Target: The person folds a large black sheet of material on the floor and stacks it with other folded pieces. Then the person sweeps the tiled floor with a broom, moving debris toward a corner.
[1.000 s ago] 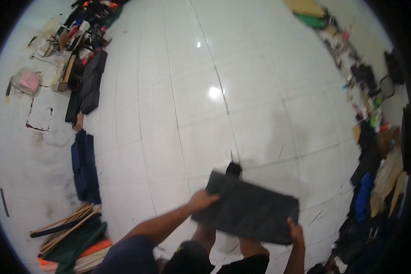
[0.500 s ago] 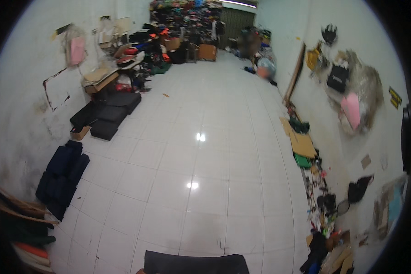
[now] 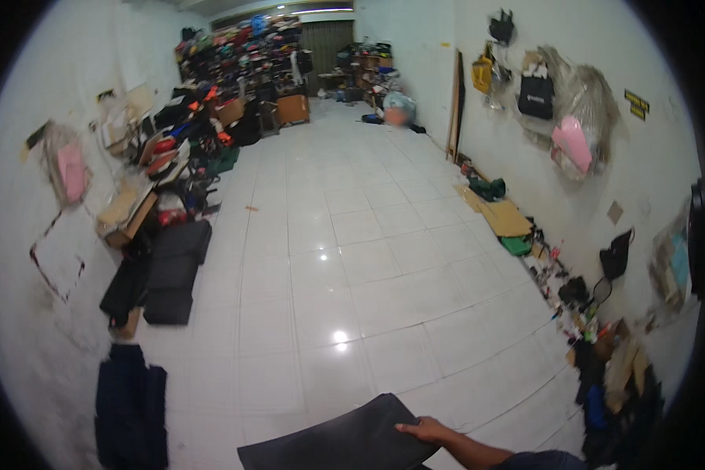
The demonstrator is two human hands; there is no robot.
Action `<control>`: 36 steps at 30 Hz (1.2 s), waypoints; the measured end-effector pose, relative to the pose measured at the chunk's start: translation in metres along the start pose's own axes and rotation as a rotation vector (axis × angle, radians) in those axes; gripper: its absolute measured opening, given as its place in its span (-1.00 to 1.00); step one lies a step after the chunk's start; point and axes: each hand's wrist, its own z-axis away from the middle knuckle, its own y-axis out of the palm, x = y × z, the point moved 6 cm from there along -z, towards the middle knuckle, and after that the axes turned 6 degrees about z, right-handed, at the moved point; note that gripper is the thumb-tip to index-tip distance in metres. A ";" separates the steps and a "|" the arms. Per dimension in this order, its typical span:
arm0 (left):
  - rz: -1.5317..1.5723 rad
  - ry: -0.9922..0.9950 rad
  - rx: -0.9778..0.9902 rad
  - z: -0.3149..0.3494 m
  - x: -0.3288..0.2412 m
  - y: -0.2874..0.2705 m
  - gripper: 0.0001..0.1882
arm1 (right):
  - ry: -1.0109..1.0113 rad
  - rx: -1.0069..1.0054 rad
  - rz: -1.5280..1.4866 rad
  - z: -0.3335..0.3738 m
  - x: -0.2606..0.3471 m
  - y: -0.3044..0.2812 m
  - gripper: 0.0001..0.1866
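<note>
A black, flat piece of material (image 3: 333, 439), perhaps fabric, spreads across the lower middle of the head view, tilted with its right end higher. My right hand (image 3: 424, 430) pinches it near its right edge, thumb on the upper face and fingers largely hidden. My right forearm comes in from the lower right, with a dark sleeve at the bottom edge. My left hand is out of the picture. The lower part of the black piece is cut off by the frame.
White floor tiles (image 3: 305, 290) run down the room. Stacks of dark panels (image 3: 172, 270) and navy bundles (image 3: 129, 407) line the left wall. Cardboard (image 3: 505, 218) and scattered scraps lie along the right wall, below a hanging black bag (image 3: 536, 95). Piled fabrics (image 3: 243, 59) fill the far end.
The black piece has tilted, its right end rising. My right hand and forearm have come into sight. The whole view has shifted, with the far end of the room now further left.
</note>
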 end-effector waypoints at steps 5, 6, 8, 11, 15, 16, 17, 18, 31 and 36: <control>-0.120 0.066 -0.135 -0.135 -0.048 -0.051 -0.57 | -0.025 0.107 0.176 -0.095 0.169 0.004 -0.10; -0.101 0.066 -0.159 -0.153 -0.056 -0.060 -0.56 | -0.075 0.082 0.220 -0.107 0.208 0.007 -0.09; -0.009 0.112 -0.225 -0.194 -0.088 -0.065 -0.56 | -0.168 0.027 0.312 -0.140 0.304 0.011 -0.07; 0.219 -0.047 -0.354 -0.207 -0.119 -0.088 -0.52 | -0.192 0.148 0.443 -0.169 0.420 0.044 -0.05; 0.229 0.072 -0.437 -0.258 -0.211 -0.143 -0.50 | -0.253 0.241 0.443 -0.218 0.556 0.119 -0.07; 0.242 0.138 -0.455 -0.280 -0.233 -0.158 -0.51 | -0.274 0.243 0.452 -0.232 0.583 0.140 -0.07; 0.234 0.151 -0.459 -0.308 -0.254 -0.177 -0.50 | -0.288 0.241 0.458 -0.249 0.609 0.160 -0.06; 0.218 0.147 -0.456 -0.338 -0.276 -0.200 -0.49 | -0.273 0.151 0.478 -0.268 0.637 0.179 -0.05; -0.118 0.052 -0.484 -0.723 -0.551 -0.432 -0.49 | -0.186 0.030 0.195 -0.473 0.916 0.393 -0.05; -0.158 0.107 -0.420 -0.892 -0.616 -0.476 -0.56 | -0.090 0.055 0.164 -0.578 1.009 0.460 -0.08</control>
